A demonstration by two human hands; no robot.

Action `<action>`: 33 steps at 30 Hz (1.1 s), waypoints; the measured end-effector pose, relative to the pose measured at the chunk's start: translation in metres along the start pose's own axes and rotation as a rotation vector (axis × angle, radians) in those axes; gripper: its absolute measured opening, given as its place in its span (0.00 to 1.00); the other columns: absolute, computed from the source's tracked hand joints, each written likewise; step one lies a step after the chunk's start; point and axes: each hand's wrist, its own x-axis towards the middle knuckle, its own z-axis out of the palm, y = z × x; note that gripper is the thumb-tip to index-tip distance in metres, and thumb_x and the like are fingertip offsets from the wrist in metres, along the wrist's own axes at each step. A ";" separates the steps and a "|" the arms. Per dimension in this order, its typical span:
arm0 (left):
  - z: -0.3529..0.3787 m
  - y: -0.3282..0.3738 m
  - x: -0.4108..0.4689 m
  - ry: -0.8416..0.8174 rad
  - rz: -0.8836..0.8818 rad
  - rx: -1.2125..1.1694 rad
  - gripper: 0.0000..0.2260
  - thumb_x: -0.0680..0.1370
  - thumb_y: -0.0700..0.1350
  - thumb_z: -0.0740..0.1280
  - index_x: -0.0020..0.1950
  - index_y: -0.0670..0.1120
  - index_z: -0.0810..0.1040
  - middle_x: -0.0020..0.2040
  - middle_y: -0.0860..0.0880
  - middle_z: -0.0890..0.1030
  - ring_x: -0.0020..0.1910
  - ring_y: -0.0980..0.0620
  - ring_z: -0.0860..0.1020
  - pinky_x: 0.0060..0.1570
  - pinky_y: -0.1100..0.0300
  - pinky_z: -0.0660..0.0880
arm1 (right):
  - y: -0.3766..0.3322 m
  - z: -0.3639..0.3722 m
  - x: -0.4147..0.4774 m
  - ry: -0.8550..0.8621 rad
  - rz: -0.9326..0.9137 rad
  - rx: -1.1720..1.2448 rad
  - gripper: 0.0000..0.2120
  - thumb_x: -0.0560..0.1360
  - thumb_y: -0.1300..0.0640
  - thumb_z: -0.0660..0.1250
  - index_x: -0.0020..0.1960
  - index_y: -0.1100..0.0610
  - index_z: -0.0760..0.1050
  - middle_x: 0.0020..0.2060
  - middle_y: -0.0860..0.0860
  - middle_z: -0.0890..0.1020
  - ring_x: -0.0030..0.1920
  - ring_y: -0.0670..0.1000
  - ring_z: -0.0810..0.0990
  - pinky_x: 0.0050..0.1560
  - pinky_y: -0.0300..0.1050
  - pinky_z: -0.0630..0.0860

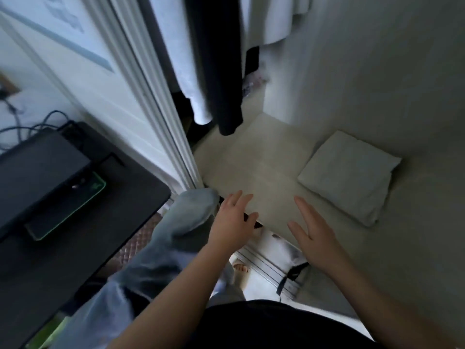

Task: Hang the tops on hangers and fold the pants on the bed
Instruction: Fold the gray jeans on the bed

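A pale folded garment (349, 176) lies flat on the cream bed (254, 157) to the right. A grey garment (181, 220) is draped over the bed's near left corner and trails down toward me. My left hand (232, 219) hovers with spread fingers at that corner, right beside the grey garment; I see no grip on it. Holding nothing, my right hand (313, 231) is spread flat above the bed's front edge. In the open wardrobe beyond the bed hang a white top (180, 59) and a dark garment (219, 71).
A black desk (83, 248) with a closed laptop (37, 167) and cables stands at the left. The white wardrobe door frame (156, 96) runs down to the bed corner. A white item with a black strap (279, 263) lies below the bed edge.
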 end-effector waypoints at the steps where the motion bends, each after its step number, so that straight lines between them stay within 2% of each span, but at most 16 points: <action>1: -0.002 0.000 -0.015 0.048 -0.003 -0.012 0.23 0.82 0.50 0.65 0.76 0.49 0.69 0.77 0.43 0.67 0.79 0.45 0.59 0.76 0.48 0.59 | -0.003 0.000 -0.006 -0.026 -0.039 0.013 0.29 0.82 0.47 0.59 0.81 0.45 0.54 0.80 0.45 0.58 0.80 0.49 0.55 0.78 0.58 0.57; 5: -0.001 -0.005 -0.077 0.204 -0.036 -0.023 0.21 0.81 0.48 0.66 0.74 0.48 0.73 0.75 0.46 0.69 0.76 0.45 0.64 0.75 0.50 0.62 | -0.019 0.013 -0.027 -0.128 -0.148 0.141 0.28 0.82 0.49 0.60 0.79 0.43 0.55 0.78 0.41 0.60 0.79 0.46 0.56 0.77 0.55 0.60; 9: -0.002 -0.018 -0.151 0.324 -0.144 0.018 0.18 0.81 0.48 0.66 0.72 0.52 0.75 0.74 0.51 0.71 0.73 0.49 0.65 0.72 0.54 0.64 | -0.037 0.046 -0.054 -0.276 -0.232 0.160 0.29 0.82 0.45 0.59 0.80 0.42 0.54 0.76 0.35 0.59 0.77 0.37 0.56 0.76 0.43 0.58; 12: -0.009 -0.031 -0.204 0.520 -0.243 0.056 0.15 0.79 0.44 0.69 0.66 0.50 0.79 0.69 0.51 0.75 0.70 0.48 0.69 0.68 0.50 0.69 | -0.056 0.073 -0.072 -0.388 -0.318 0.163 0.28 0.83 0.46 0.60 0.80 0.42 0.54 0.74 0.28 0.57 0.74 0.29 0.54 0.73 0.36 0.55; 15: -0.017 -0.043 -0.241 0.730 -0.331 0.162 0.13 0.76 0.42 0.73 0.60 0.47 0.80 0.62 0.50 0.77 0.61 0.45 0.74 0.61 0.49 0.73 | -0.076 0.097 -0.079 -0.481 -0.395 0.191 0.28 0.83 0.47 0.60 0.80 0.44 0.55 0.74 0.31 0.59 0.73 0.27 0.54 0.73 0.39 0.56; 18: -0.020 -0.054 -0.265 0.829 -0.551 0.117 0.13 0.75 0.48 0.74 0.58 0.48 0.78 0.56 0.51 0.76 0.55 0.46 0.76 0.53 0.51 0.76 | -0.096 0.116 -0.081 -0.536 -0.442 0.200 0.30 0.81 0.47 0.63 0.80 0.45 0.56 0.74 0.34 0.61 0.72 0.27 0.55 0.73 0.38 0.58; 21: -0.017 -0.070 -0.277 0.749 -0.876 -0.067 0.24 0.71 0.64 0.72 0.59 0.52 0.72 0.57 0.55 0.74 0.57 0.50 0.76 0.53 0.50 0.77 | -0.117 0.135 -0.079 -0.515 -0.504 0.122 0.31 0.79 0.44 0.65 0.79 0.43 0.56 0.74 0.36 0.63 0.73 0.34 0.59 0.70 0.36 0.58; 24: -0.011 -0.080 -0.270 0.586 -1.035 -0.085 0.37 0.65 0.75 0.67 0.62 0.51 0.70 0.61 0.52 0.74 0.61 0.46 0.76 0.59 0.46 0.75 | -0.136 0.154 -0.076 -0.441 -0.507 0.017 0.34 0.77 0.44 0.68 0.78 0.48 0.58 0.75 0.45 0.66 0.74 0.47 0.65 0.70 0.46 0.67; 26: -0.009 -0.083 -0.257 0.534 -1.113 -0.100 0.41 0.65 0.77 0.65 0.65 0.48 0.69 0.64 0.50 0.73 0.64 0.44 0.74 0.60 0.46 0.73 | -0.148 0.165 -0.075 -0.353 -0.483 -0.083 0.33 0.75 0.43 0.71 0.74 0.52 0.62 0.71 0.50 0.69 0.69 0.54 0.71 0.61 0.53 0.75; 27: -0.008 -0.084 -0.251 0.526 -1.141 -0.102 0.39 0.67 0.75 0.64 0.66 0.47 0.69 0.65 0.49 0.73 0.65 0.43 0.73 0.61 0.46 0.71 | -0.153 0.170 -0.075 -0.303 -0.474 -0.138 0.32 0.74 0.41 0.72 0.71 0.53 0.64 0.67 0.52 0.71 0.65 0.56 0.73 0.53 0.53 0.77; 29: -0.006 -0.088 -0.247 0.530 -1.156 -0.098 0.29 0.75 0.66 0.62 0.66 0.46 0.70 0.67 0.48 0.73 0.66 0.42 0.72 0.61 0.45 0.69 | -0.160 0.177 -0.075 -0.210 -0.468 -0.249 0.28 0.72 0.38 0.72 0.62 0.55 0.67 0.59 0.52 0.72 0.58 0.57 0.75 0.43 0.49 0.73; 31: -0.003 -0.093 -0.252 0.558 -1.112 -0.087 0.17 0.79 0.56 0.59 0.63 0.48 0.73 0.66 0.49 0.74 0.64 0.42 0.73 0.60 0.45 0.69 | -0.165 0.183 -0.074 -0.142 -0.463 -0.342 0.26 0.72 0.38 0.72 0.56 0.56 0.69 0.56 0.53 0.72 0.56 0.57 0.75 0.42 0.48 0.72; 33: -0.001 -0.094 -0.262 0.592 -1.054 -0.081 0.12 0.80 0.52 0.58 0.59 0.49 0.75 0.62 0.49 0.75 0.61 0.43 0.73 0.59 0.46 0.69 | -0.166 0.188 -0.072 -0.108 -0.465 -0.408 0.20 0.75 0.41 0.69 0.54 0.57 0.73 0.56 0.54 0.71 0.56 0.59 0.75 0.46 0.52 0.74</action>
